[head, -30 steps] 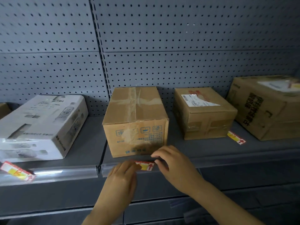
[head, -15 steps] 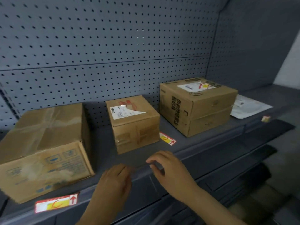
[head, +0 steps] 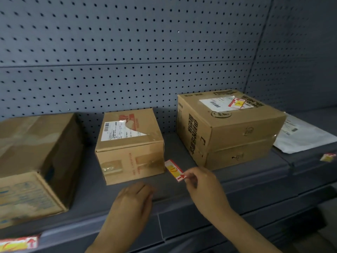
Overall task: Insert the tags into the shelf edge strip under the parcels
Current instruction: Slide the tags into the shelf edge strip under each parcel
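Grey pegboard (head: 127, 42) backs a dark shelf (head: 237, 181) carrying three cardboard parcels. Right hand (head: 204, 187) pinches the near end of a red-and-yellow tag (head: 174, 169) lying on the shelf beside the middle parcel (head: 129, 147). Left hand (head: 133, 203) rests loosely curled and empty at the shelf's front, above the edge strip (head: 200, 221).

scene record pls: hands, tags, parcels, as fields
right hand: pinching the end of the loose tag on the shelf
left hand: empty, resting near the shelf front
tag in edge strip: one at far left
other loose tags: one on top of large box, one at far right
parcels: left box, middle box, large box, flat white mailer
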The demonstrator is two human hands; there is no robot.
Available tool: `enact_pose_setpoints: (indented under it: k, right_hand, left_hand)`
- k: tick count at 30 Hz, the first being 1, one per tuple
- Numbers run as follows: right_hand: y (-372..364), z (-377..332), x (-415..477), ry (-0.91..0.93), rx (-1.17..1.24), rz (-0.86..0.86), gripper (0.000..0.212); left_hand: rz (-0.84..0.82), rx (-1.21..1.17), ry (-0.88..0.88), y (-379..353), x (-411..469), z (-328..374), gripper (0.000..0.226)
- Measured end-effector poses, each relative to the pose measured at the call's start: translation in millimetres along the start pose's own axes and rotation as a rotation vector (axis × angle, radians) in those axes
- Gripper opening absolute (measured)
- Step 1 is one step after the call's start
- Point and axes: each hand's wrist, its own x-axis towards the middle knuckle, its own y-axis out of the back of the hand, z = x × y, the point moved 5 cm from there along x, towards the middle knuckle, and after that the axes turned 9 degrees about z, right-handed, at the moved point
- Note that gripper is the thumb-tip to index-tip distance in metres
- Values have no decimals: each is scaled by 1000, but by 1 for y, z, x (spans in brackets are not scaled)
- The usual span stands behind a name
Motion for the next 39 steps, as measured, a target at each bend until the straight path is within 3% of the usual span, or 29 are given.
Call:
enact_pose_setpoints:
  k: [5,12,20,24,28,34,39]
  right_hand:
    - [-42,-19,31,29,-266,-118,29]
    - [-69,-14,53,-130,-472,-330,45]
    - [-72,-3,67,-452,-209,-508,36]
    - [-72,-1,69,-465,-184,-536,31]
    - [-70,4,68,-449,-175,-476,28]
    - [-46,-6,65,-316,-94,-145,6]
    - [-25,-10,51,-252,-42,-15,10]
  left_hand:
    - [7,17,-22,7,17,-23,22]
    - [19,15,-42,13,18,-38,20]
    - [72,34,18,17,15,-49,21]
    - [70,29,34,18,14,-50,21]
    - [73,34,25,20,13,-47,21]
    - [90,46,10,23,7,-45,20]
    - [84,64,8,30,1,-41,19]
